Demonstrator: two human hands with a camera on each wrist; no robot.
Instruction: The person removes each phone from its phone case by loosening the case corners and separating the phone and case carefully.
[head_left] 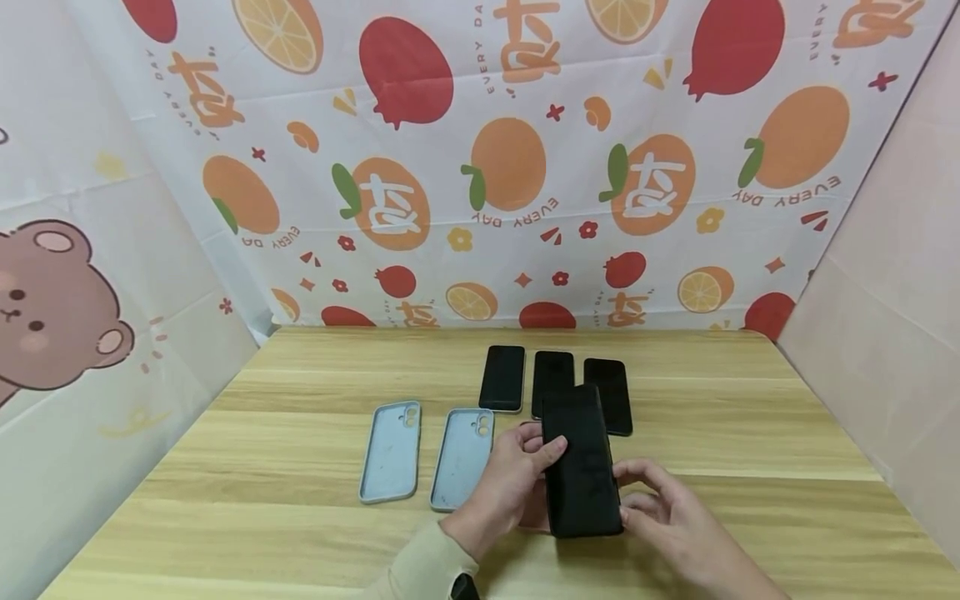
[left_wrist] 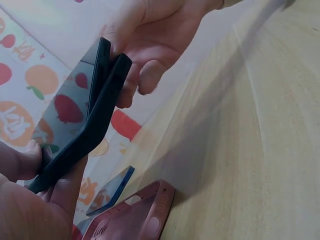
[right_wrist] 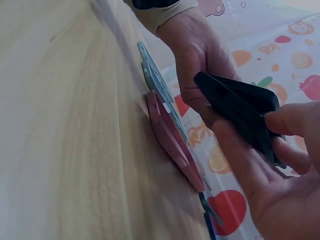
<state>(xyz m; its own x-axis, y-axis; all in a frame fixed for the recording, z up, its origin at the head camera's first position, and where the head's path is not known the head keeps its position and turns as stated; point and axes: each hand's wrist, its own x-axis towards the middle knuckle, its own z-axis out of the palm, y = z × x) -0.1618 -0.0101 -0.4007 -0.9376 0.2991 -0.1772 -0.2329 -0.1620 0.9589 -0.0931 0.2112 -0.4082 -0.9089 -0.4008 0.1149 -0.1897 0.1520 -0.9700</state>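
Above the table I hold a black phone (head_left: 581, 479) with a black phone case (left_wrist: 107, 102) behind it. The left wrist view shows the case bent, with a gap between it and the phone at one end. My left hand (head_left: 506, 475) grips the left side, thumb over the screen. My right hand (head_left: 667, 517) pinches the case at the lower right edge. Below them a pink phone case (right_wrist: 165, 132) lies on the table, mostly hidden in the head view. Two light blue cases, one at left (head_left: 390, 454) and another (head_left: 459, 462) beside it, lie left of my hands.
Three dark phones lie behind my hands: a left one (head_left: 502, 379), a middle one (head_left: 553, 371) partly covered by the held phone, and a right one (head_left: 612, 396). The wooden table (head_left: 262, 467) meets a fruit-printed cloth (head_left: 465, 250) at its back edge.
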